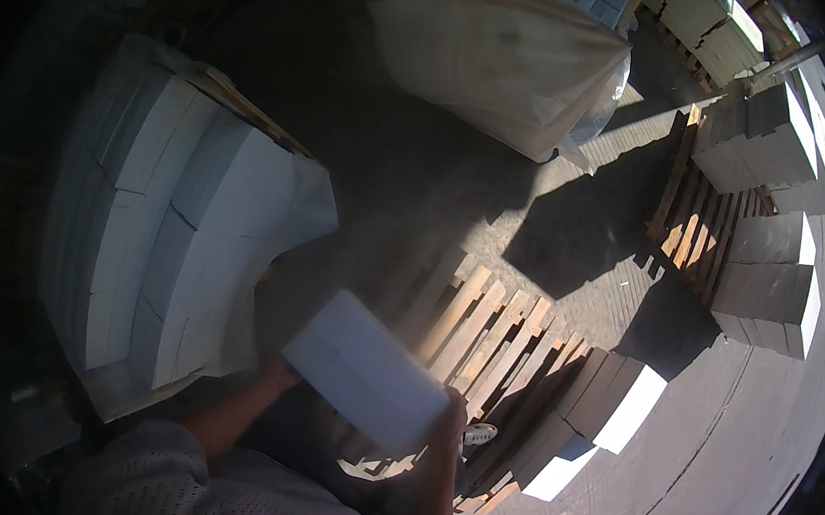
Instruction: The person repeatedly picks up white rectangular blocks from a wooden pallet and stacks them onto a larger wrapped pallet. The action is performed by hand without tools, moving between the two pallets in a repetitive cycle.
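You've got the white block [365, 371] up in front of you, tilted, btwn both hands. L hand [284, 373] has its left end, R hand [453, 418] its right end; each grip is closed on it, tho most fingers are hidden, so can't tell exact finger spread.

Slatted pallet [500, 332] sits beyond & right of the block, which hides part of it. Its right side carries a short row of pale blocks [609, 394]; the slats left of them are bare. Your shoe [480, 434] shows by the slats, just right of R wrist; can't tell if it's on them.

On the left, nr your L arm, a big stack of white blocks [203, 246] stands in tiers, w/ a wooden board [247, 109] along its far edge. Far centre: a bulky load under a plastic sheet [484, 54]. Far right: another pallet [702, 228] w/ block piles [761, 143].
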Demonstrator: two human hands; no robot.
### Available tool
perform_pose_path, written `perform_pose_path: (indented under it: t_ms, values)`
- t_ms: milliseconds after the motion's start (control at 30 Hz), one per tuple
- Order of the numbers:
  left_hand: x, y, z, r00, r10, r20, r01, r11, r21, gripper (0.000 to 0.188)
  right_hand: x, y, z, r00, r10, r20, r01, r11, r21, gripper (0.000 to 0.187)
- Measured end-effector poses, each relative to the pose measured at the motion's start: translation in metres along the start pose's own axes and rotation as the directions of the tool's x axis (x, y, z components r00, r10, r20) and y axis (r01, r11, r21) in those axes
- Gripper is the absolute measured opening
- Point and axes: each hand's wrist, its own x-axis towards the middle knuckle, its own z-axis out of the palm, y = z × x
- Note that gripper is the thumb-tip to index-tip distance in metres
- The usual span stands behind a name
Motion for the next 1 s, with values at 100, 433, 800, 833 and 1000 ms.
perform_pose_path:
  t_ms: [100,433,800,833,1000]
  values:
    - [-0.028,0.012,-0.043,0.995,0.041,-0.091,-0.057,0.981,-0.184,0.033,0.020,-0.058,0.027,0.967,-0.086,0.241,0.144,0.962,-0.234,0.029]
    - [-0.100,0.006,-0.126,0.953,-0.010,-0.304,-0.232,0.624,-0.746,0.031,0.032,-0.210,0.133,0.732,-0.248,0.635,0.616,0.639,-0.460,0.019]
    - [-0.126,0.094,-0.203,0.921,0.218,-0.323,-0.360,0.156,-0.920,0.030,0.021,-0.365,0.272,0.674,-0.189,0.714,0.462,0.862,-0.208,0.044]
    - [-0.131,0.101,-0.204,0.916,0.216,-0.339,-0.367,0.105,-0.924,0.031,0.023,-0.375,0.281,0.640,-0.234,0.732,0.515,0.838,-0.181,0.041]
    - [-0.165,0.124,-0.204,0.682,0.368,-0.632,-0.399,0.912,0.101,0.031,0.052,-0.378,0.332,0.402,-0.423,0.812,0.606,0.788,0.110,0.027]
